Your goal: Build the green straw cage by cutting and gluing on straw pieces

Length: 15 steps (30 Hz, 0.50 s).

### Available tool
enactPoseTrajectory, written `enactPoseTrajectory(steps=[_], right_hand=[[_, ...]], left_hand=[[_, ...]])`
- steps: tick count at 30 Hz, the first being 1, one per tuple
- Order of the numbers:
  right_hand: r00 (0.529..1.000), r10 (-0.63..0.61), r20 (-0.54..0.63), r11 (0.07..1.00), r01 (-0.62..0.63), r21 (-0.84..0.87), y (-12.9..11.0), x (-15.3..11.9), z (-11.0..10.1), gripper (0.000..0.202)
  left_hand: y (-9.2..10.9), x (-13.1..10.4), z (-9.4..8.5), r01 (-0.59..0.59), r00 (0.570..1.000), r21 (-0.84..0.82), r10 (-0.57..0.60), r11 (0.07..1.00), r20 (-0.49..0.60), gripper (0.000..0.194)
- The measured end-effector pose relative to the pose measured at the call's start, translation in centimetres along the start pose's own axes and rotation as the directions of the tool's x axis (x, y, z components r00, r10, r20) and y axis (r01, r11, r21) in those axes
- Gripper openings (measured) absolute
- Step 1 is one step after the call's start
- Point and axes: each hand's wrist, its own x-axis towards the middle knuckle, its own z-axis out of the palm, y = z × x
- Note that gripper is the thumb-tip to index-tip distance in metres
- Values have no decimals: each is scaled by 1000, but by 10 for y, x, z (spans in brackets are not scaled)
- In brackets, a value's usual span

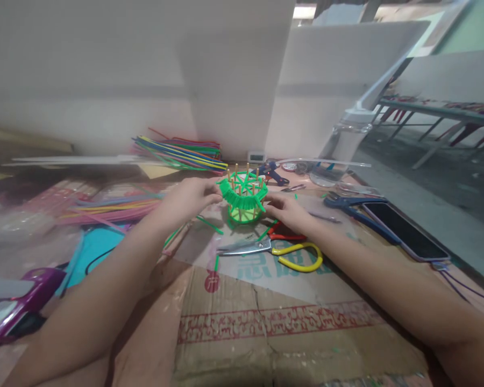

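A small green basket-like craft (244, 200) stands on the cardboard in front of me, made of green pipe cleaners around upright thin wooden sticks. A band of closely wound green runs along its near side, above a paler green base. My left hand (201, 192) grips its left side, fingers and thumb bent towards the end of the band. On the right side, my right hand (285, 210) holds it with curled fingers; the fingertips are partly hidden. Scissors (262, 247) with red and yellow handles lie just below, beside cut green pieces (210, 224).
Bundled coloured pipe cleaners (181, 153) lie at the back, with more at left (116, 209). A glue gun (272, 173) rests behind the craft. Pliers (358, 207), a phone (407, 228) and a clear container (341, 145) are at right; a purple tool (28, 301) is at left.
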Motion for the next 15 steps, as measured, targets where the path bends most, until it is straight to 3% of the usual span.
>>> enactPoseTrajectory(steps=[4, 8, 15], right_hand=[[998, 59, -29, 998, -59, 24, -7, -4, 0, 18], [989, 101, -109, 995, -98, 35, -12, -9, -4, 15], [976, 159, -149, 986, -149, 76, -12, -12, -1, 13]], left_hand=[[-5, 4, 12, -24, 996, -126, 13, 992, -89, 22], [-4, 3, 12, 5, 980, -96, -25, 995, -198, 34], [13, -4, 3, 44, 997, 51, -40, 998, -66, 41]])
